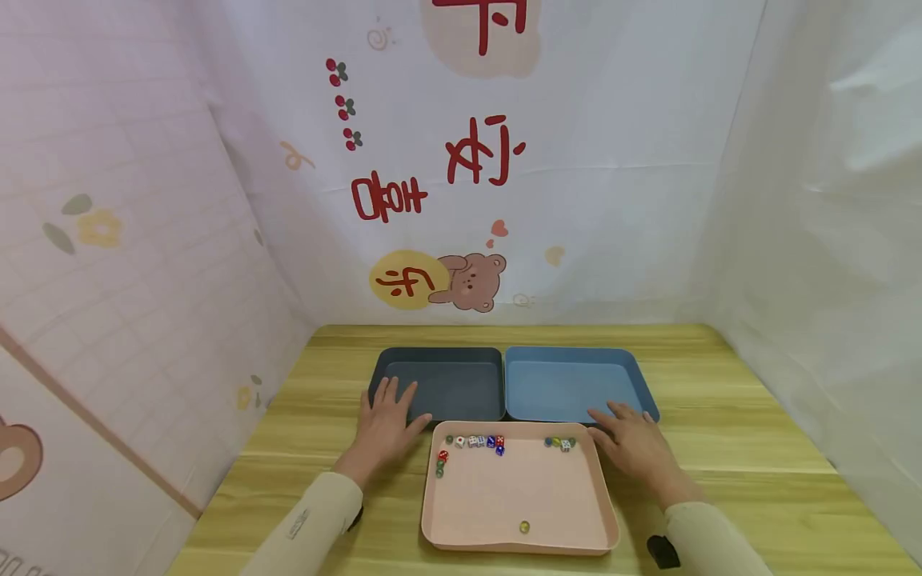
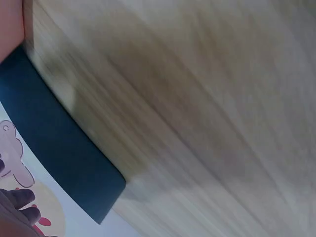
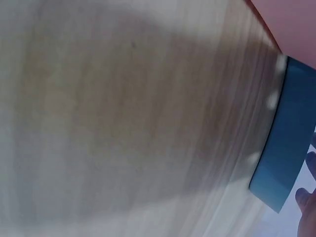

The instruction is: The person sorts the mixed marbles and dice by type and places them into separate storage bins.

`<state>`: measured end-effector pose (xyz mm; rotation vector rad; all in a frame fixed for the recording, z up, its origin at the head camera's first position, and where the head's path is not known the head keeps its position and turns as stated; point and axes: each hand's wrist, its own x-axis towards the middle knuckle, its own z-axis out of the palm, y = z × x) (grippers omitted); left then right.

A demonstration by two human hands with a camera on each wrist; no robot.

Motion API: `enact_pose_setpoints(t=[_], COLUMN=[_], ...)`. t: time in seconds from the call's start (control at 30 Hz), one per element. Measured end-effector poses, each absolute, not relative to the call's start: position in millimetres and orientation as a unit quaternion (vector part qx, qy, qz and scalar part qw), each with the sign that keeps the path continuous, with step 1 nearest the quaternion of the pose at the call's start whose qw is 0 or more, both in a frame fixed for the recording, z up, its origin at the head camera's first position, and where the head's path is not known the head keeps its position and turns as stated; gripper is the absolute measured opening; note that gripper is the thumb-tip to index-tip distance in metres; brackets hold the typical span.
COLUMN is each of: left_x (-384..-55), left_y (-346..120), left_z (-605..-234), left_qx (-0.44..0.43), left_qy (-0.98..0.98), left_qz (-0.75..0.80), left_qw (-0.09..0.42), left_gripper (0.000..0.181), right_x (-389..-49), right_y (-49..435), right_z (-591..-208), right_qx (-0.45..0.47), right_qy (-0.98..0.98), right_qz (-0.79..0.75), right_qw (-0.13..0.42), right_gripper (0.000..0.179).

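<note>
My left hand (image 1: 387, 420) has its fingers spread over the near-left corner of a dark blue-grey tray (image 1: 457, 392). Beside the near-right edge of a light blue tray (image 1: 569, 384), my right hand (image 1: 634, 444) lies with fingers extended. Neither hand holds anything. Between them sits a pink tray (image 1: 519, 492). Along its far edge are white dice (image 1: 473, 441), blue dice (image 1: 491, 441), red dice (image 1: 442, 456) and green marbles (image 1: 440, 472). A white die (image 1: 565, 446) stands among marbles at the far right. One yellowish marble (image 1: 524, 527) lies near the front edge.
All three trays stand on a wood-grain table (image 1: 727, 432), the two blue ones side by side behind the pink one. White printed sheets (image 1: 612, 200) enclose the table at the back and both sides.
</note>
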<state>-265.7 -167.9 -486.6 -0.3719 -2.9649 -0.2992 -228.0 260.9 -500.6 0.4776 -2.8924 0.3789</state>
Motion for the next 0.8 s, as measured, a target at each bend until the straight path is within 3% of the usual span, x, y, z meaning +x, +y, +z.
enact_pose_setpoints(t=[0.3,0.6,0.8], left_x=[-252,-234,-220], left_y=[-162,-155,-152], left_z=[-487,-484,-477], left_qx=[-0.159,-0.215,-0.282], left_qy=[-0.976,-0.961,-0.94], left_qz=[-0.128,-0.158,-0.187], left_qw=[0.073,0.073,0.037], left_gripper=[0.07,0.061,0.05], right_x=[-227,-226,-226], right_y=[253,250,248], right_z=[-508,-509,-508], right_qx=[0.198,0.179,0.176], right_qy=[-0.963,-0.97,-0.972], right_qz=[0.112,0.132,0.132], right_qw=[0.145,0.098,0.087], right_gripper=[0.035,0.037,0.038])
